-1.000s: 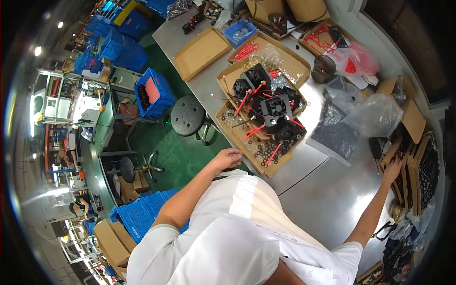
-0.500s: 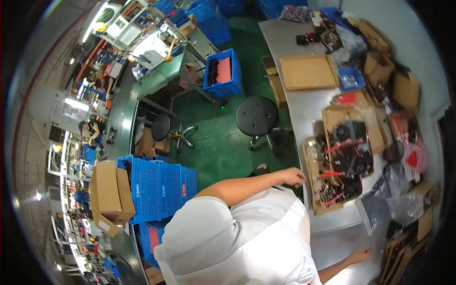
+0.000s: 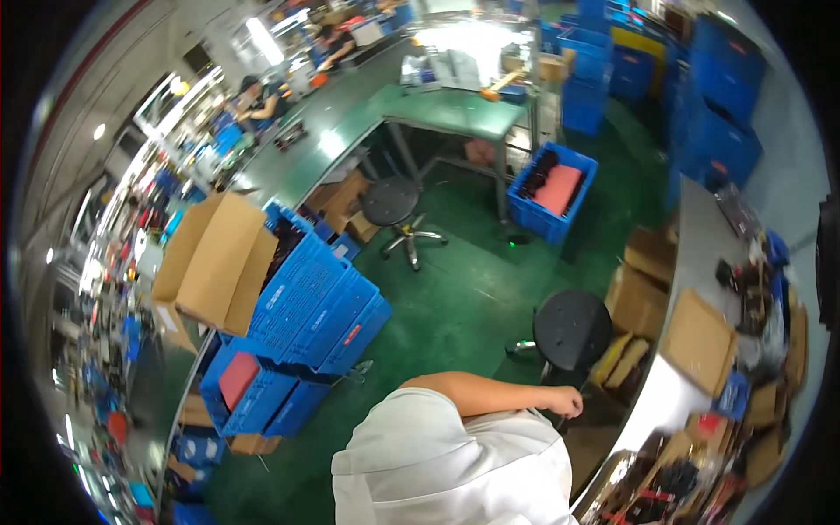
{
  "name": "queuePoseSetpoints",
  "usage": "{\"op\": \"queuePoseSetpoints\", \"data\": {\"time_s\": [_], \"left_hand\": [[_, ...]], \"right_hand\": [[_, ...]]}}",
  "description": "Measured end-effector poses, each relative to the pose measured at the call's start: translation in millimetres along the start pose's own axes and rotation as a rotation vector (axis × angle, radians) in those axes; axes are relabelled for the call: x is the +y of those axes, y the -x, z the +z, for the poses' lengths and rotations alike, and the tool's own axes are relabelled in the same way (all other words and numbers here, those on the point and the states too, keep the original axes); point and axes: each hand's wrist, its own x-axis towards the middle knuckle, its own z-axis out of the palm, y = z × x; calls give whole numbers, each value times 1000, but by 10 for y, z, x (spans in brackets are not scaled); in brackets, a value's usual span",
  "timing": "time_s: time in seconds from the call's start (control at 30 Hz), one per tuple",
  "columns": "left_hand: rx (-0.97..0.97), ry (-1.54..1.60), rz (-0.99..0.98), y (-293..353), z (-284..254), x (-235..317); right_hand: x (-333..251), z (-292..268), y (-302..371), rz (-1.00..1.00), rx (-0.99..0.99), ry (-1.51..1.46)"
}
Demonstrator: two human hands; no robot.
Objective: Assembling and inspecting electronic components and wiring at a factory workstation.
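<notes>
My left hand (image 3: 563,402) is bent across in front of my white shirt, its fingers curled in and nothing visible in them. It is nearest to a round black stool (image 3: 573,325), just beyond it, and I see no contact between them. To the right of the hand runs a pale worktable (image 3: 646,395). On it lie a shallow cardboard tray (image 3: 700,339) and, nearer, boxes of black and red parts (image 3: 652,503), blurred. My right hand is out of the picture.
Stacked blue crates (image 3: 319,306) with a cardboard box (image 3: 219,262) on top stand to the left. Ahead are a second stool (image 3: 390,201), a green bench (image 3: 446,114) and a blue crate (image 3: 547,226) holding black parts and a pink sheet. Two people work far off.
My view has turned left, so the stools, crates and table shift rightward. My right hand has left the picture. My left hand stays curled, now farther from the table's parts.
</notes>
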Motion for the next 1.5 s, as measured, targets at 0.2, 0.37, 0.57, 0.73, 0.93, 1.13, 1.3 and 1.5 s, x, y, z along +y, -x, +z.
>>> {"op": "queuePoseSetpoints", "data": {"time_s": [0.2, 0.37, 0.57, 0.73, 0.93, 1.13, 1.3, 1.5], "left_hand": [[314, -75, 103, 684, -799, -667], [514, 288, -99, 1125, -997, -686], [646, 315, -125, 988, -1126, -661], [703, 247, -136, 1004, -1305, -496], [666, 358, -182, 775, -1931, -272], [596, 460, -159, 648, -2810, -400], [610, 367, -181, 622, -3932, -166], [603, 404, -107, 738, -4936, -175]], "right_hand": [[-1830, 1190, -344, -173, -575, -101], [-2286, 2264, -30, -444, -820, -791], [-2694, 2793, 175, -329, -1222, -810], [-3083, 3131, -30, -418, -1269, -853], [-3388, 3608, -8, -294, -1296, -851], [-4052, 3835, 78, -268, -1311, -772], [-4437, 4364, 444, -185, -1350, -718], [-5001, 5055, 894, -492, -1716, -486]]}}
